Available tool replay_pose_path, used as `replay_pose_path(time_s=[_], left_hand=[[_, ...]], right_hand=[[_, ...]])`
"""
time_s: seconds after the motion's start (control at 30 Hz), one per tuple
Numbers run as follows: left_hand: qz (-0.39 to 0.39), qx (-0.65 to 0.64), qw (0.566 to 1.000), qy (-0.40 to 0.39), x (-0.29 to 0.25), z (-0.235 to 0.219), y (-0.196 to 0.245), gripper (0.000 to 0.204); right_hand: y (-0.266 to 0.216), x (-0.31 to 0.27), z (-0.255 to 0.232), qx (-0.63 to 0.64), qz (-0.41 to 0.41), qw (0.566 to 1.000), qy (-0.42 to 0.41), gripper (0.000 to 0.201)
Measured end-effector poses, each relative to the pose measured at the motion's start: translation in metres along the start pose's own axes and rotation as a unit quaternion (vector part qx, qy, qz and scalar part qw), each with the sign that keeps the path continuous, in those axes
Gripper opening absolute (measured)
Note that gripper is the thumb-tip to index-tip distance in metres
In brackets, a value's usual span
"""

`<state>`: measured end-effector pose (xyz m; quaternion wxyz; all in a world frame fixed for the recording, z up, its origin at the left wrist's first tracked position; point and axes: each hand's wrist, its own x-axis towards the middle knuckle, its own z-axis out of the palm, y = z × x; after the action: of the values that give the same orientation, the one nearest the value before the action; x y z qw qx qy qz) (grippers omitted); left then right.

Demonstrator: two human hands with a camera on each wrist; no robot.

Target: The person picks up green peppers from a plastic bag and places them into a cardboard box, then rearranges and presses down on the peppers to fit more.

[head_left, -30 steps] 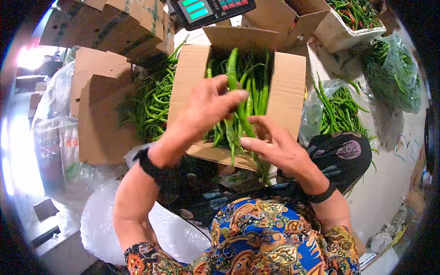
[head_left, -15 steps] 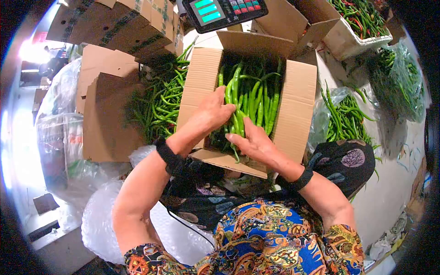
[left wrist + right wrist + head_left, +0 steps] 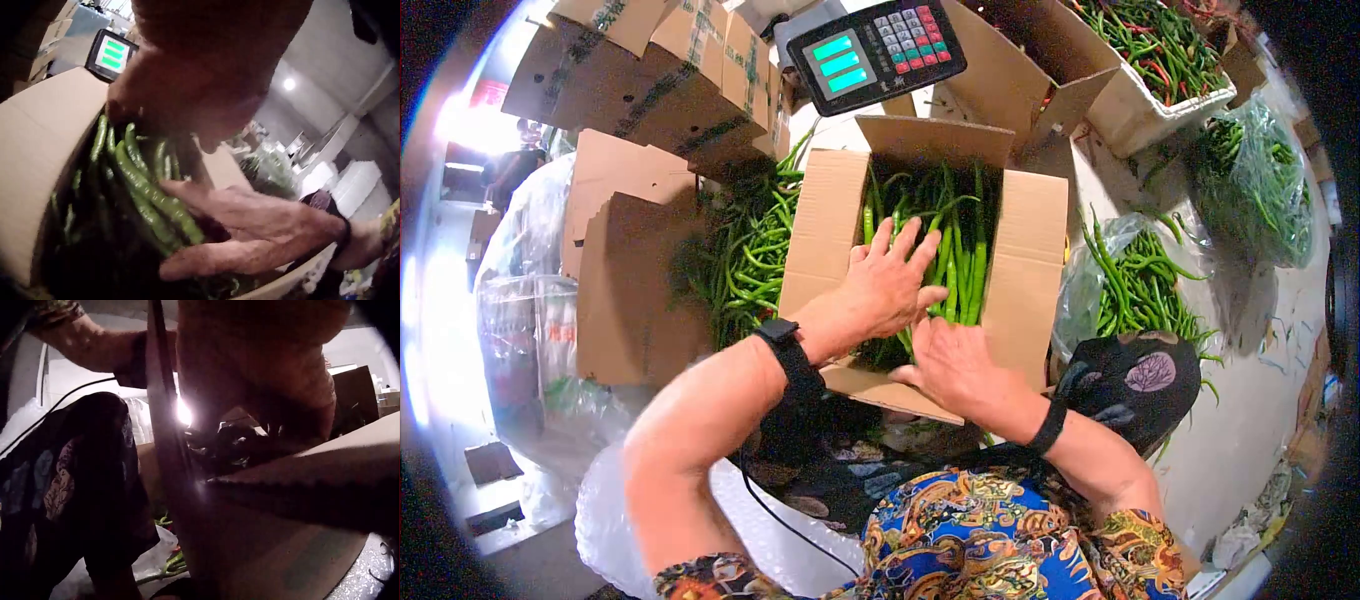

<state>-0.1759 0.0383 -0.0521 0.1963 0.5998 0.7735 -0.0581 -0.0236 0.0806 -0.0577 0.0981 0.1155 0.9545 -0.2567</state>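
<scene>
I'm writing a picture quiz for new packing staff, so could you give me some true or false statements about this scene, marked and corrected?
1. The left hand is over green peppers in the box, fingers spread. True.
2. The scale's display is dark. False: the display is lit green.
3. Only one wrist wears a band. False: there is a black band on the left wrist and another on the right.
4. The box's flaps are folded shut. False: they stand open.
5. The right hand is beside the left. True.

The left hand (image 3: 882, 288) partly hides green peppers (image 3: 965, 270); the head view crops stacked cartons (image 3: 685, 85).
</scene>
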Motion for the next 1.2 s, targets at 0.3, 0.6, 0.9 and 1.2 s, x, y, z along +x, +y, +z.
replay_pose_path(time_s=[0.3, 0.6, 0.9, 1.2], left_hand=[[0.199, -0.001, 0.977, 0.071, 0.025, 0.032, -0.012, 0.065], [0.163, -0.033, 0.986, -0.003, 0.030, 0.027, -0.011, 0.065], [0.134, -0.086, 0.987, -0.004, -0.004, -0.047, 0.017, 0.046], [0.056, -0.270, 0.960, -0.047, -0.049, -0.100, 0.105, 0.040]], right_hand=[[0.012, 0.006, 0.019, -0.063, -0.029, 0.998, -0.012, 0.019], [0.005, -0.026, 0.001, 0.057, -0.011, 0.997, 0.059, 0.053], [0.167, -0.244, -0.132, 0.503, 0.363, 0.752, 0.222, 0.036], [0.346, -0.222, 0.056, -0.010, 0.334, 0.909, 0.250, 0.081]])
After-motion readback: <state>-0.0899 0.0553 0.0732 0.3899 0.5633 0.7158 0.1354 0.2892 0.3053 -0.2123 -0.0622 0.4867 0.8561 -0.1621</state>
